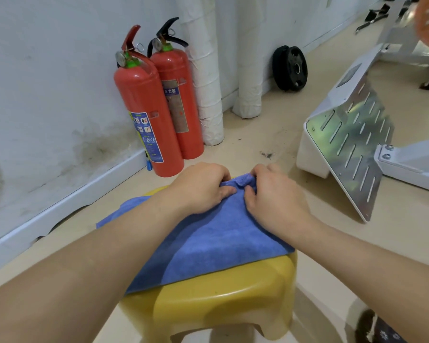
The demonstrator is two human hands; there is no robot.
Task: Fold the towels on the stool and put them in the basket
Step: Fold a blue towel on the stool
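Note:
A blue towel (pixel 208 246) lies spread over the top of a yellow plastic stool (pixel 223 303). Its left corner hangs past the stool's edge. My left hand (pixel 201 186) and my right hand (pixel 273 196) rest side by side at the towel's far edge. Both pinch a small raised fold of the cloth between fingers and thumb. No basket is in view.
Two red fire extinguishers (pixel 156 105) stand against the white wall just beyond the stool. A white and metal machine footplate (pixel 352 144) sits on the floor to the right. A black weight plate (pixel 290 68) leans on the far wall. A slipper (pixel 379 330) shows at bottom right.

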